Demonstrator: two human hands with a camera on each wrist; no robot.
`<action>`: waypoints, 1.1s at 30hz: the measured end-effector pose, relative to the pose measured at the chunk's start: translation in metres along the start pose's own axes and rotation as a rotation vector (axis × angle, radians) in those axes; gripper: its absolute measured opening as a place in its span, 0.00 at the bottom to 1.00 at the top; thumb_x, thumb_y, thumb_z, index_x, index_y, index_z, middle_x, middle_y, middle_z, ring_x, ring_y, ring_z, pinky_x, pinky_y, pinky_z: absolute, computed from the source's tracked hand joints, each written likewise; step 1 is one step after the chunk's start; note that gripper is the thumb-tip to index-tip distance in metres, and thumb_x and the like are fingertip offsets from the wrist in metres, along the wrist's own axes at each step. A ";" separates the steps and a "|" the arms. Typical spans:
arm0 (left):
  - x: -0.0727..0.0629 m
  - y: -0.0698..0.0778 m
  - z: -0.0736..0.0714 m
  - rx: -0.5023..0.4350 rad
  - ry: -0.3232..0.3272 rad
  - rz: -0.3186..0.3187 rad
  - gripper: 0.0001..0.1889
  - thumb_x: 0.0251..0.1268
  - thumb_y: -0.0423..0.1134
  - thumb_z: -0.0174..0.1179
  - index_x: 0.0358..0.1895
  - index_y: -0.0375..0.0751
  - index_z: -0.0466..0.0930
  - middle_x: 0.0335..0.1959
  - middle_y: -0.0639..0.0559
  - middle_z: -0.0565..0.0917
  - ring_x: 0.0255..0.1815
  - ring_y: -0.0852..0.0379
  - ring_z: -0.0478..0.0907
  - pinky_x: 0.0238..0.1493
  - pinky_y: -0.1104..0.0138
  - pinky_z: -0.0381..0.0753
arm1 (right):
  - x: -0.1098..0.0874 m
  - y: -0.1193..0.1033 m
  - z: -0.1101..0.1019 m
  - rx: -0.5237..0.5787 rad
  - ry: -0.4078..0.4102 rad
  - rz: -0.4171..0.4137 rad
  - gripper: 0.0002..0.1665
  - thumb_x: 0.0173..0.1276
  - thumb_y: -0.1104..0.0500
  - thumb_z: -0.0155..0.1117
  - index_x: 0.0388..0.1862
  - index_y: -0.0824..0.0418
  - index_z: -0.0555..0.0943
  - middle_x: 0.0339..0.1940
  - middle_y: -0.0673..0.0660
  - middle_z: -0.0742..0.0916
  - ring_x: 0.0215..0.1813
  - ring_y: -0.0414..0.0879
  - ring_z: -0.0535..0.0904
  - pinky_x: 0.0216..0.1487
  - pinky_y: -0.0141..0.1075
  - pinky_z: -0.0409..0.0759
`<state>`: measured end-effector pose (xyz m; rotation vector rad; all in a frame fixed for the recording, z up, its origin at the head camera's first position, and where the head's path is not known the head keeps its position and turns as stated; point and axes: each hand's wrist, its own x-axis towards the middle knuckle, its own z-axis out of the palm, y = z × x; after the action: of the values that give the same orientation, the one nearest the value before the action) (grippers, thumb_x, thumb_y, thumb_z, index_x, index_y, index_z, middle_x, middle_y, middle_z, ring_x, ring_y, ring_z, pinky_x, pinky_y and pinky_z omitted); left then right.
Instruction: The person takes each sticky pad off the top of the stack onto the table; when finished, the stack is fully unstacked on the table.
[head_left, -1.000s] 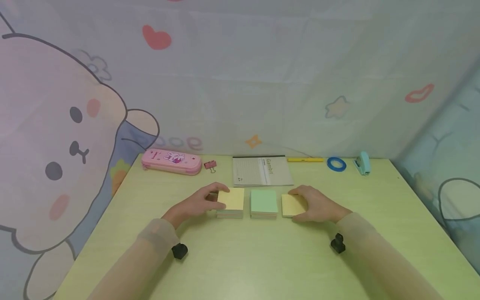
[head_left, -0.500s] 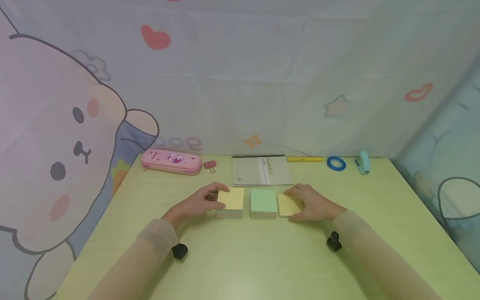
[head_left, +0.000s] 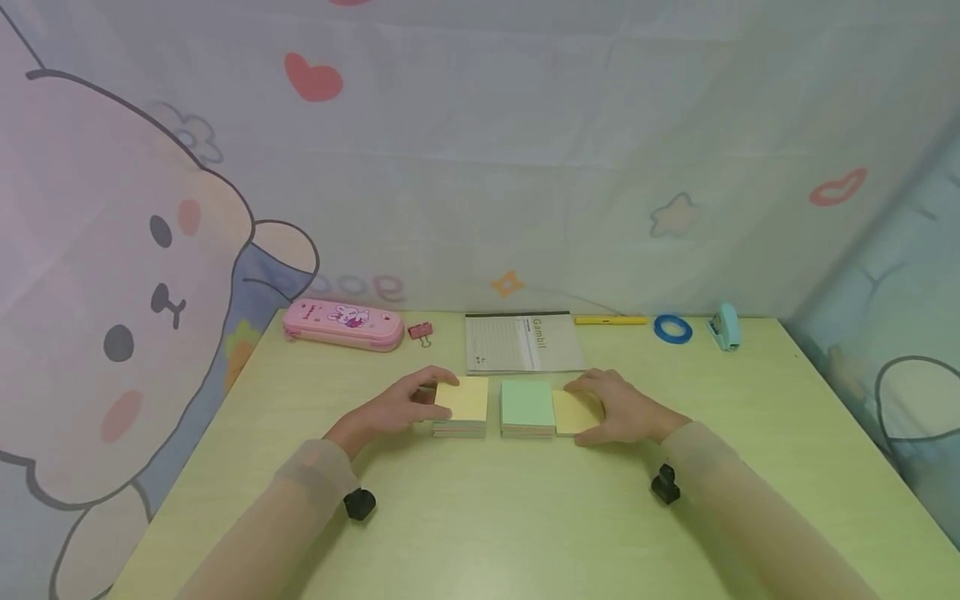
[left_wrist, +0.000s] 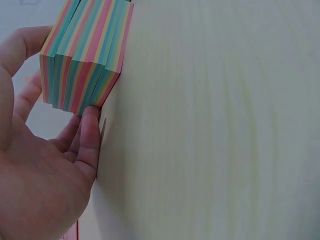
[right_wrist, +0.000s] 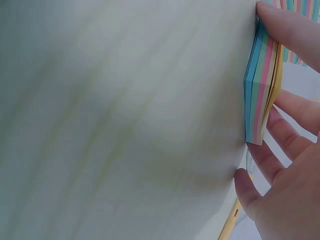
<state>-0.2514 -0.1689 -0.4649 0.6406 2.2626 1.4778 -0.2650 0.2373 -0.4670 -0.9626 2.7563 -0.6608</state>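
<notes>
Three piles of square sticky notes stand in a row in the head view. My left hand [head_left: 397, 404] grips the left pile [head_left: 461, 398], thick and yellow on top, between thumb and fingers. Its striped edges show several layers of sticky notes [left_wrist: 85, 65] in the left wrist view. In the middle is a green-topped pile [head_left: 527, 403], touched by neither hand. The right hand [head_left: 628, 410] holds a thinner yellow-topped sticky note pad [head_left: 576, 412] by its near and far edges, close against the green-topped pile. Coloured edges of this pad [right_wrist: 259, 95] show in the right wrist view.
Along the table's back edge lie a pink pencil case [head_left: 343, 324], a red binder clip [head_left: 421, 332], a notebook [head_left: 523, 343], a yellow pen [head_left: 611, 320], a blue tape roll [head_left: 672, 329] and a teal stapler [head_left: 724, 327]. A printed curtain [head_left: 465, 150] hangs behind the table.
My right hand has slid the thin yellow-topped pad leftward, narrowing the gap to the green-topped pile. The left hand and its pile have stayed in place.
</notes>
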 end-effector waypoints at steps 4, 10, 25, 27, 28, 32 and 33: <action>0.001 0.000 0.000 0.000 0.001 -0.002 0.25 0.73 0.36 0.67 0.69 0.42 0.73 0.69 0.43 0.72 0.51 0.47 0.70 0.53 0.57 0.71 | 0.000 0.002 0.000 0.005 0.000 0.006 0.48 0.55 0.43 0.83 0.71 0.61 0.77 0.67 0.60 0.81 0.64 0.56 0.71 0.61 0.52 0.72; 0.002 0.000 -0.001 0.009 0.003 0.005 0.25 0.73 0.37 0.67 0.69 0.42 0.73 0.69 0.42 0.72 0.52 0.47 0.71 0.55 0.57 0.72 | 0.001 0.004 0.000 0.007 -0.004 0.009 0.49 0.55 0.42 0.83 0.71 0.61 0.77 0.67 0.59 0.80 0.64 0.57 0.71 0.62 0.53 0.72; 0.003 -0.001 0.000 -0.002 0.003 -0.006 0.26 0.73 0.38 0.67 0.70 0.44 0.73 0.72 0.44 0.72 0.59 0.45 0.74 0.64 0.52 0.71 | 0.004 -0.012 -0.012 0.080 0.033 0.064 0.62 0.62 0.28 0.74 0.84 0.59 0.61 0.82 0.62 0.67 0.81 0.62 0.59 0.75 0.65 0.63; 0.002 -0.002 0.000 0.005 0.004 -0.005 0.26 0.73 0.38 0.68 0.70 0.44 0.73 0.72 0.44 0.72 0.59 0.45 0.73 0.63 0.53 0.71 | 0.007 -0.021 -0.013 0.117 0.060 0.054 0.61 0.63 0.30 0.74 0.84 0.58 0.61 0.83 0.61 0.65 0.83 0.61 0.57 0.77 0.64 0.61; 0.001 -0.002 0.000 0.005 0.005 -0.005 0.26 0.73 0.38 0.67 0.70 0.44 0.73 0.72 0.44 0.72 0.58 0.46 0.73 0.62 0.54 0.71 | 0.009 -0.027 -0.013 0.137 0.065 0.048 0.60 0.63 0.31 0.74 0.84 0.57 0.61 0.83 0.60 0.65 0.83 0.61 0.57 0.77 0.64 0.60; 0.000 -0.004 0.001 -0.002 0.011 -0.014 0.25 0.73 0.38 0.68 0.70 0.45 0.74 0.71 0.45 0.73 0.56 0.46 0.72 0.60 0.55 0.71 | 0.017 -0.046 -0.007 0.180 0.053 0.004 0.60 0.62 0.35 0.78 0.83 0.59 0.62 0.83 0.61 0.65 0.83 0.61 0.59 0.77 0.63 0.61; -0.001 -0.005 0.001 0.000 0.014 -0.019 0.25 0.73 0.38 0.68 0.69 0.46 0.74 0.71 0.45 0.72 0.56 0.46 0.72 0.60 0.54 0.71 | 0.020 -0.050 -0.004 0.169 0.042 -0.004 0.60 0.62 0.35 0.78 0.83 0.59 0.62 0.83 0.62 0.66 0.82 0.61 0.59 0.77 0.63 0.61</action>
<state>-0.2511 -0.1699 -0.4699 0.6084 2.2736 1.4775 -0.2538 0.1920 -0.4405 -0.9280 2.6818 -0.9071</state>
